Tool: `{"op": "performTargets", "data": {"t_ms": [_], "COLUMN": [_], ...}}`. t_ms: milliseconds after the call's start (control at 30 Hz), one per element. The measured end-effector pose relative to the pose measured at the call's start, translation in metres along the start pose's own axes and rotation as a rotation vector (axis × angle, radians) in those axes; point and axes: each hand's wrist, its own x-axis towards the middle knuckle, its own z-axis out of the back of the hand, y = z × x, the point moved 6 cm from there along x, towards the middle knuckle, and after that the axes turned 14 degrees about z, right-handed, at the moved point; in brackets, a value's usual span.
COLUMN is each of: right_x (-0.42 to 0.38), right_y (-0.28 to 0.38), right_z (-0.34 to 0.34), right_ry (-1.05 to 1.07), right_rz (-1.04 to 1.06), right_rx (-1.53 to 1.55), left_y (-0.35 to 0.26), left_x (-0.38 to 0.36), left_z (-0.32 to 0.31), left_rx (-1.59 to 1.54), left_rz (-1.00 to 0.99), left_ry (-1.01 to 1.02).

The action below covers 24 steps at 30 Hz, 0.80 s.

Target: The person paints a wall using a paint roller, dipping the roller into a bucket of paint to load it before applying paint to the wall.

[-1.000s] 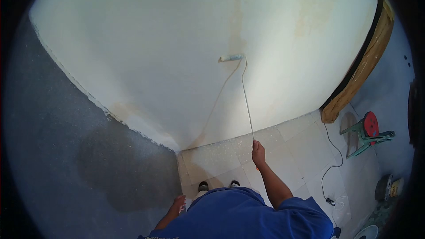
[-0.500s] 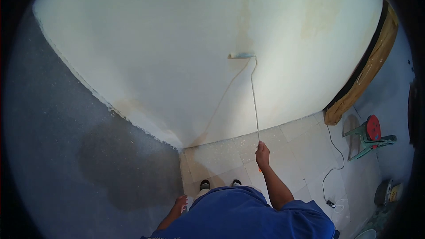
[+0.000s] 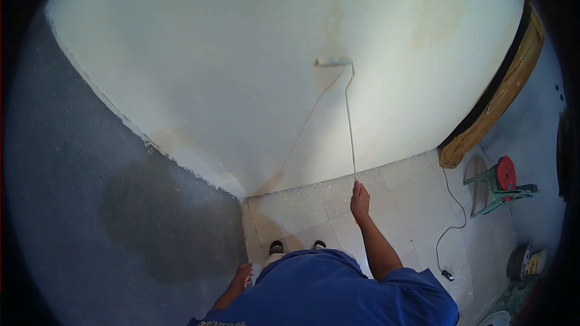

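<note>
My right hand (image 3: 360, 201) is wrapped round the handle of a paint roller (image 3: 334, 62), its long thin rod reaching up from my fist. The roller head lies level against the white wall (image 3: 211, 84), just beneath a yellowish streak. Orange at the handle's end shows below my fist. My left hand (image 3: 243, 274) hangs low beside my blue shirt, its fingers loosely apart and pale at the tips. No object is visible in it.
A dark grey wall (image 3: 72, 205) meets the white one at the left corner. On the tiled floor (image 3: 386, 205) runs a black cable (image 3: 464, 211). To the right stand a green folding stool (image 3: 492, 187) with a red seat, a brown-wrapped edge (image 3: 489, 108) and buckets (image 3: 534, 262).
The roller head has moved a little up the wall, and my right hand has risen with it. My left hand stays at my side.
</note>
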Motion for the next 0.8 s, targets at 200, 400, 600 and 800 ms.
{"op": "performTargets", "data": {"t_ms": [200,400,600,800], "right_x": [-0.011,0.009,0.039,-0.015], "right_y": [-0.009,0.007,0.052,0.014], "right_z": [0.009,0.017,0.011,0.005], "right_ry": [0.018,-0.010,-0.003,0.023], "right_rz": [-0.048,0.031,0.044,0.050], "right_rx": [-0.117,-0.067,0.084,-0.021], "left_y": [-0.014,-0.001,-0.006,-0.017], "left_x": [-0.004,0.019,0.003,-0.003], "left_z": [-0.009,-0.003,-0.005,-0.020], "left_rx": [0.009,0.102,-0.006,0.070], "left_rz": [-0.010,0.039,0.023,0.053], "left_ry": [0.043,0.054,0.003,-0.067]}}
